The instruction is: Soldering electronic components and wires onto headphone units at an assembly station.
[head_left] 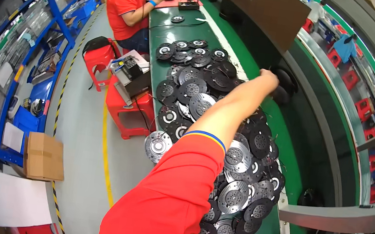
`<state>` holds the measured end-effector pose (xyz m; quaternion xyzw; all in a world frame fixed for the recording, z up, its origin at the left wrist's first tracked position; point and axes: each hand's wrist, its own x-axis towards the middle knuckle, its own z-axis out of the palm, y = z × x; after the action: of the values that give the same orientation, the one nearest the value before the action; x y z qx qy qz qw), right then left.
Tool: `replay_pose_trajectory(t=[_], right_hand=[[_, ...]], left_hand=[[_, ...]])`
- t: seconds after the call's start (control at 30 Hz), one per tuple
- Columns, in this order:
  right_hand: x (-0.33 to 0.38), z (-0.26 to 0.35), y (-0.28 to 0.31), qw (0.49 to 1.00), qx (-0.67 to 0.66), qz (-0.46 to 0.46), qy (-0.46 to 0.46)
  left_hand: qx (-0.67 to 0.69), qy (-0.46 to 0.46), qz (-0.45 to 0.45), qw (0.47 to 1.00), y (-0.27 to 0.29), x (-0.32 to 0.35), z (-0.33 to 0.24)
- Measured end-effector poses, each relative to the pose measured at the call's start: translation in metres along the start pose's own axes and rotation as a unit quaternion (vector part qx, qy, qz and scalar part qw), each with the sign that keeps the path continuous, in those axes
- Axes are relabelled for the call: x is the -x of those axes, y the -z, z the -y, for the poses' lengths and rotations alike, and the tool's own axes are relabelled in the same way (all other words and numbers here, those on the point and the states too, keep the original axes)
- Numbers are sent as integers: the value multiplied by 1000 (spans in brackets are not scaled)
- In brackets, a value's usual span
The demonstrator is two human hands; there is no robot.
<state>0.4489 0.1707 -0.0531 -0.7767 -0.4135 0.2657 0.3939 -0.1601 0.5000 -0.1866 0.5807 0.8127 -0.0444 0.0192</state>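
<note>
My left arm, in a red short sleeve, reaches up and to the right across a workbench [161,34] heaped with flat round black and silver discs [233,197]. Thin wires stick out from some of them. At the bench's far right side, my left hand [268,78] looks curled closed, its fingertips hidden on the far side. Dark round pieces [287,81] lie against it, slightly blurred; whether it grips one I cannot make out. A silver disc [158,146] overhangs the left bench edge. My right hand is out of view.
A person in red [129,6] works at the bench's far end. Red stools [120,115] line the left side, one bearing boxes. Blue shelving [52,7] and a cardboard box [45,157] stand across the aisle. A metal beam [336,218] crosses at right.
</note>
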Motion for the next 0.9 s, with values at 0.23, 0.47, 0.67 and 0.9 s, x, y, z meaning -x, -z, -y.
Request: replay_pose_trajectory(t=[0.23, 0.47, 0.67, 0.9], right_hand=[[-36, 29, -62, 979, -34, 61, 190], [-32, 61, -164, 904, -83, 182, 377], [3, 48, -219, 834, -141, 226, 484], [58, 25, -230, 707, -223, 241, 627]], left_hand=[[4, -160, -274, 948, 86, 46, -9], [184, -159, -447, 861, 172, 234, 21], [236, -228, -334, 884, 124, 384, -14], [39, -578, -445, 682, -199, 180, -182]])
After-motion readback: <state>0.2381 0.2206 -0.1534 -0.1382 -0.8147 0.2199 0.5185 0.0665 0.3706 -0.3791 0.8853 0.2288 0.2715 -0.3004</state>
